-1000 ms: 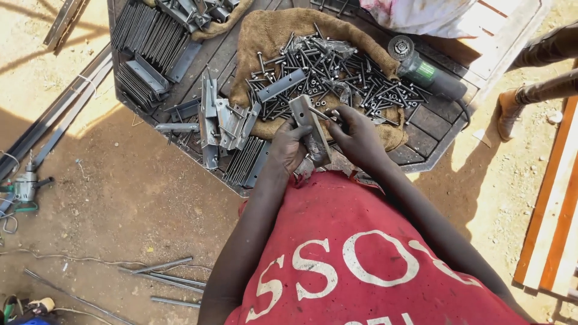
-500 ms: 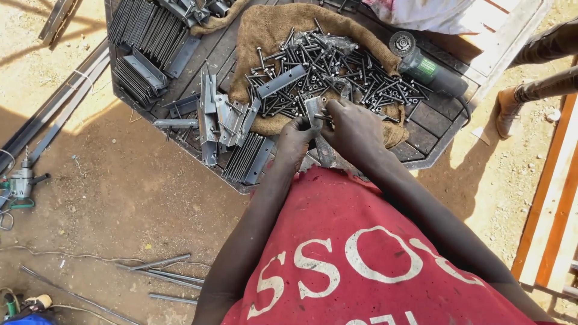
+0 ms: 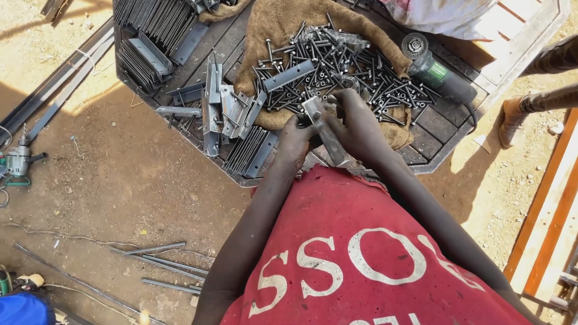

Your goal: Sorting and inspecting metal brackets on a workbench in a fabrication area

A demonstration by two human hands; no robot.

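On the dark octagonal table (image 3: 442, 129), the burlap cloth (image 3: 283, 24) carries a heap of bolts (image 3: 337, 66), with the green angle grinder (image 3: 439, 75) beside it. Both hands have drawn nearer the body than a second ago: the right hand (image 3: 361, 129) now wraps the flat metal bracket (image 3: 325, 129) (held over the table's near edge), and the left hand (image 3: 296, 141) pinches its lower part.

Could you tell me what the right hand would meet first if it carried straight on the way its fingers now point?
Probably the heap of bolts on the burlap sack: the right hand, gripping the metal bracket, points at it. Depth is hard to judge.
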